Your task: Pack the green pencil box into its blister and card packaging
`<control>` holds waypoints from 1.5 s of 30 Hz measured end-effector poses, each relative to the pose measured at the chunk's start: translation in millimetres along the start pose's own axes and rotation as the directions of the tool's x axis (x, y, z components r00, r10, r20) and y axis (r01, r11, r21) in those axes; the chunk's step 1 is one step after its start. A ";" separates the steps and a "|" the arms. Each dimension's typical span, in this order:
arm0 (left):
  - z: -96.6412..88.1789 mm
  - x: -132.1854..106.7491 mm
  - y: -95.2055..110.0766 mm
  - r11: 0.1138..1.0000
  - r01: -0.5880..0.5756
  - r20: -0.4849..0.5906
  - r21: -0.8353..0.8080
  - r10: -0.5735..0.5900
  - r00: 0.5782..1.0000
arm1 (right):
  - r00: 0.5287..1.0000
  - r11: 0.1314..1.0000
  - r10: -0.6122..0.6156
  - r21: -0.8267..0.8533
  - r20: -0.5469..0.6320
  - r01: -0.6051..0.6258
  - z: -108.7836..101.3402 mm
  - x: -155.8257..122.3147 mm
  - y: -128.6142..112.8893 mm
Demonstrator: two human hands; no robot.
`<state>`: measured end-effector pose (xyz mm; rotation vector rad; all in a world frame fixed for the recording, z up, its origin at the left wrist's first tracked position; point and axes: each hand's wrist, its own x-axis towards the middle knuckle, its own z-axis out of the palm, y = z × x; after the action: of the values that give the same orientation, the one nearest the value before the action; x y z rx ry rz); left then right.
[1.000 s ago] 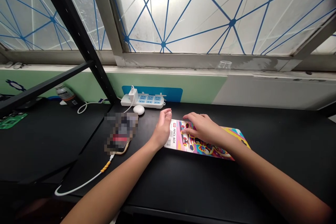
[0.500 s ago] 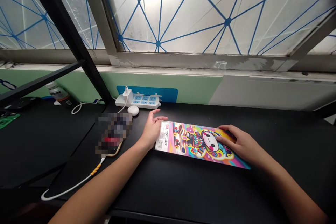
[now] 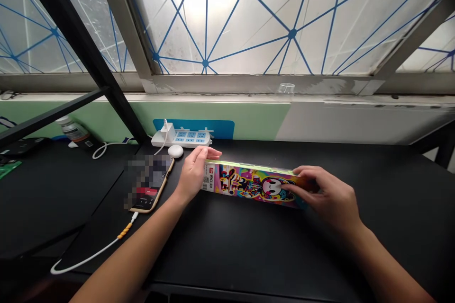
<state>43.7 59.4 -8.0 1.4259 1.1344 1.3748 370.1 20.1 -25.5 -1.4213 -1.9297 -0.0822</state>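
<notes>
A long, brightly printed pencil box (image 3: 245,183) stands tipped up on its far long edge on the black desk (image 3: 249,246), its cartoon face turned toward me. My left hand (image 3: 194,173) cups the box's left end, fingers along the top edge and thumb in front. My right hand (image 3: 327,196) grips the right end, fingers curled over the front face.
A phone (image 3: 147,184) lies left of the box on a white cable with a yellow collar (image 3: 125,233). Behind it sit a small white round device (image 3: 175,151) and a white power strip (image 3: 181,138) against the wall. A bottle (image 3: 73,131) and a black shelf frame (image 3: 71,38) stand at left.
The box lay flat on the desk; now it is raised onto its edge. My right hand slid from the left part of the lid to the right end and took hold.
</notes>
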 end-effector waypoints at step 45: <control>-54.6 -61.2 -22.3 0.724 -0.389 0.139 0.570 0.382 0.914 | 0.898 0.888 -0.436 -0.131 0.058 0.440 27.9 -22.6 -72.7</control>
<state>-11.6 4.4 -41.6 2.2236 1.3828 1.3363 296.9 -13.7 -33.4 -1.0463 -2.2752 -0.4216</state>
